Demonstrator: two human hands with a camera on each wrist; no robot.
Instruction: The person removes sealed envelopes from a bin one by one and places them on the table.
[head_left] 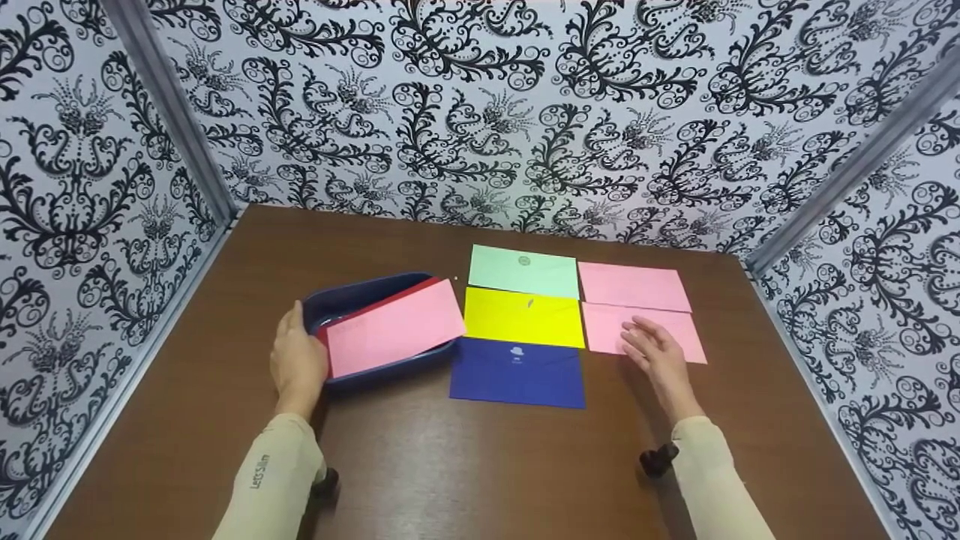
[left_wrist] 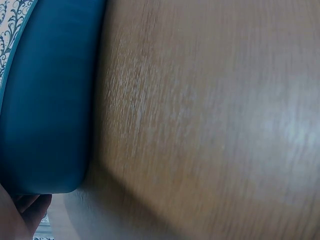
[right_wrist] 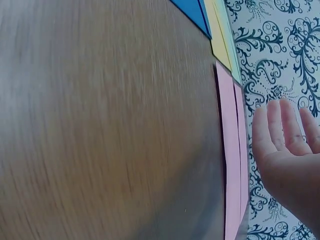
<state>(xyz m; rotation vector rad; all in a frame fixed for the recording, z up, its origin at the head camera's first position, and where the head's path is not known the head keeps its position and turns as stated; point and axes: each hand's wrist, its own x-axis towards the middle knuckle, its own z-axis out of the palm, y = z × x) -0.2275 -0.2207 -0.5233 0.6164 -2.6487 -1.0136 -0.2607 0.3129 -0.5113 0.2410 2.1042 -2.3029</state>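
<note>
My left hand [head_left: 298, 364] holds the near-left end of a dark blue plastic tub [head_left: 394, 369]; its fingers [left_wrist: 37, 212] show at the tub's end in the left wrist view. Inside the tub, a pink envelope [head_left: 397, 328] lies slantwise over a red one [head_left: 375, 306], its right end reaching the rim. My right hand [head_left: 660, 360] is above the lower pink envelope [head_left: 607, 330] on the table, fingers spread and holding nothing. Another pink envelope [head_left: 634, 285] lies behind it. Left of these, a mint green envelope [head_left: 499, 274], a yellow one [head_left: 495, 315] and a dark blue one [head_left: 517, 382] form a column.
The brown wooden table [head_left: 420, 465] bears the tub on the left and the envelopes toward the right. Patterned black-and-white walls [head_left: 487, 127] stand behind and at both sides, with grey metal posts [head_left: 180, 112] at the corners.
</note>
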